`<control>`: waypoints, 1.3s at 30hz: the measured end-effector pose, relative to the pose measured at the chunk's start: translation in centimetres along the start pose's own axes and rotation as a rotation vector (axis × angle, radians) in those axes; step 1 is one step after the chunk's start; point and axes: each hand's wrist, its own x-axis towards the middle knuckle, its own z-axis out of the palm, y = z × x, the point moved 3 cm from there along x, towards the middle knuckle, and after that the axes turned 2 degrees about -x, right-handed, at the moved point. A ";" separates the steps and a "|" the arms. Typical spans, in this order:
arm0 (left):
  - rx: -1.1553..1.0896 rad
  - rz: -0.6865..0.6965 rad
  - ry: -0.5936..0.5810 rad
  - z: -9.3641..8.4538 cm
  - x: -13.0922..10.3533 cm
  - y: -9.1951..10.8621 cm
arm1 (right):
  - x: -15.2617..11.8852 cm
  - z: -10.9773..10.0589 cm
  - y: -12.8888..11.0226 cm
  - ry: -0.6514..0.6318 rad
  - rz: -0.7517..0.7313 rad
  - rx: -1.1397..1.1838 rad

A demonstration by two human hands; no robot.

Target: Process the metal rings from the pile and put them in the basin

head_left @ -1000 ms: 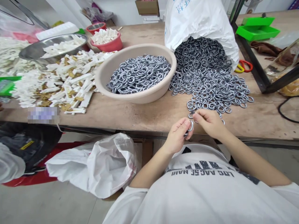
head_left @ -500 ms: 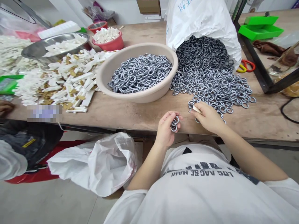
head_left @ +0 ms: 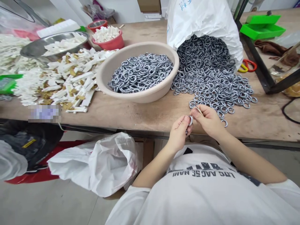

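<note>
Pinched in my left hand (head_left: 181, 131) is a grey ring (head_left: 190, 120), and a bit of another shows below it by the fingers. My right hand (head_left: 207, 118) grips a thin pale stick (head_left: 199, 110), its tip pointing up and left. The two hands nearly meet over the table's front edge, fingertips close to the ring. Just beyond them a heap of loose grey rings (head_left: 211, 84) spills from a white sack (head_left: 201, 22) lying on its side. To the left of the heap stands a beige basin (head_left: 138, 98) holding many more such rings.
White and tan strips (head_left: 79, 78) lie piled on the left of the table. Behind them are a steel bowl (head_left: 30, 51) and a red bowl (head_left: 114, 43). Red-and-yellow scissors (head_left: 249, 65) lie by a dark metal frame (head_left: 260, 68). An open white sack (head_left: 93, 165) stands below the table.
My left hand has moved right, up to my right hand, turning the rings it holds. My right hand has shifted slightly and still holds the stick.
</note>
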 end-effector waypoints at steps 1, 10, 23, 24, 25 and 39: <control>-0.027 -0.017 -0.005 0.1 -0.1 0.1 | 0.0 -0.2 0.0 0.013 -0.015 -0.037; -0.129 -0.052 0.056 0.0 -0.1 0.7 | -2.6 -0.2 -2.0 -0.084 -0.307 -0.560; -0.170 0.010 -0.056 -0.7 -0.7 2.1 | 0.6 -2.2 1.2 -0.026 -0.072 -0.831; -0.188 0.007 -0.015 -1.2 -0.4 2.3 | 0.6 -2.1 1.4 -0.022 -0.069 -0.934; -0.202 0.003 0.020 -1.8 -0.2 2.5 | 0.6 -2.0 1.5 -0.021 -0.060 -1.039; -0.048 -0.021 0.087 -1.8 0.7 0.1 | 1.1 -0.5 0.3 -0.170 0.157 0.045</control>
